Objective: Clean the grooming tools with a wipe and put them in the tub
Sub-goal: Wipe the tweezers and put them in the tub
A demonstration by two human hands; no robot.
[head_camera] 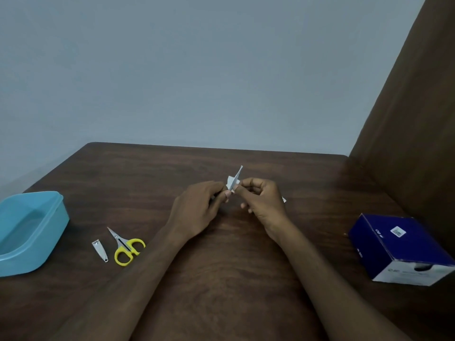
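Both hands meet over the middle of the table, working a thin metal tool with a wipe.

The left hand pinches the tool's lower end; the right hand pinches the wipe round it, tip pointing to 1 o'clock. At 9 o'clock, one blue tub, nothing visible inside. Beside it, one nail clipper and one pair of scissors. At 3 o'clock, one blue box.

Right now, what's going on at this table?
A person is holding a small white wipe sachet above the dark wooden table, pinched between the left hand and right hand, seemingly opening it. The yellow-handled scissors and the small metal nail clipper lie untouched beside the light blue plastic tub, which looks empty. A dark blue cardboard box sits to the right.
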